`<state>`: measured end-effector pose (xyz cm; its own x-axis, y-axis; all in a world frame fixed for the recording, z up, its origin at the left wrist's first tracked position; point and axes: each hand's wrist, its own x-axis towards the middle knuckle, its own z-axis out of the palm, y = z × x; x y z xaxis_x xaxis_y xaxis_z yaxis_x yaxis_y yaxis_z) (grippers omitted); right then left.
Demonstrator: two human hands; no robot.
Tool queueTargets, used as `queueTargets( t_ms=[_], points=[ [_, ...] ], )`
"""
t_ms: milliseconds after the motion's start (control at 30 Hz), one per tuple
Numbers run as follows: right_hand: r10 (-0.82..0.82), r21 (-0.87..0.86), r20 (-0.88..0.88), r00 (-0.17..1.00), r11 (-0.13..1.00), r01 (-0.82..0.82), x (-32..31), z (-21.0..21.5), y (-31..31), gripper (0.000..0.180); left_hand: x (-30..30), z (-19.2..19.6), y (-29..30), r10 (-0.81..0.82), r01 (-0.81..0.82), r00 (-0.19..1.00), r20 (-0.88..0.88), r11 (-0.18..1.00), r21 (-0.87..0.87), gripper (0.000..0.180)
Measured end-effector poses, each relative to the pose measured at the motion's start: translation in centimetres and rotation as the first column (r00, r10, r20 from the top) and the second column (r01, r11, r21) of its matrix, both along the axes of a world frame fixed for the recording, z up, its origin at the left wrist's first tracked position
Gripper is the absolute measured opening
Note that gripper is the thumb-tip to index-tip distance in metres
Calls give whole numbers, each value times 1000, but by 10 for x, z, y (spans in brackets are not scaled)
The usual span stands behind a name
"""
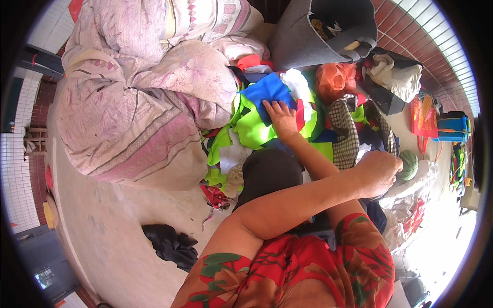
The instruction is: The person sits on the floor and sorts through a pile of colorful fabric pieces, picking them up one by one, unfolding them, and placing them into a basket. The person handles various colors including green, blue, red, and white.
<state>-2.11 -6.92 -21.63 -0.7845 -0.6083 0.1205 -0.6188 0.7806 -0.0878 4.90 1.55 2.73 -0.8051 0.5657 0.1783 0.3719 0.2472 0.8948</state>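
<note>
My arms are crossed. My left hand (pixel 381 172) reaches over to the right side and is closed at the rim of a black-and-white checked cloth bag (pixel 345 131). What its fingers hold, if anything, is hidden. Inside the bag lie dark, bright green and white cloth pieces. My right hand (pixel 282 120) lies with fingers spread on a blue cloth piece (pixel 268 92). Under and around it is a heap of neon green cloth scraps (pixel 251 128), with white cloth (pixel 297 84) and some red among them.
Large bundles in pale floral fabric (pixel 128 102) fill the far left. A grey bin (pixel 298 38) stands behind the heap, near an orange plastic bag (pixel 336 78). At right are a green striped ball-like object (pixel 409 164) and clear plastic (pixel 411 197). Black cloth (pixel 169 245) lies on the floor.
</note>
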Motion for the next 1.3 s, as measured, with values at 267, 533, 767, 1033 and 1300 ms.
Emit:
queueTargets(
  t_ms=[267, 533, 767, 1033, 1300],
  points=[
    [-21, -487, 174, 985, 867, 105, -27, 1, 34, 23, -2, -6, 4, 50, -50, 999, -12, 998, 46, 18],
    [90, -784, 620, 780, 30, 620, -33, 36, 58, 16, -5, -7, 1, 75, -75, 997, 5, 994, 84, 18],
    [-255, -821, 298, 920, 423, 383, -28, 50, 76, 18, -2, -11, 4, 158, -145, 985, -62, 974, 172, 13],
    [467, -632, 775, 427, 548, 548, 2, 62, 53, 15, -3, -1, -8, 69, -68, 997, -19, 996, 49, 16],
    [-19, -648, 380, 925, 708, 280, 0, -7, 23, 28, -2, -2, -3, 78, -75, 996, -49, 995, 62, 11]
  ],
)
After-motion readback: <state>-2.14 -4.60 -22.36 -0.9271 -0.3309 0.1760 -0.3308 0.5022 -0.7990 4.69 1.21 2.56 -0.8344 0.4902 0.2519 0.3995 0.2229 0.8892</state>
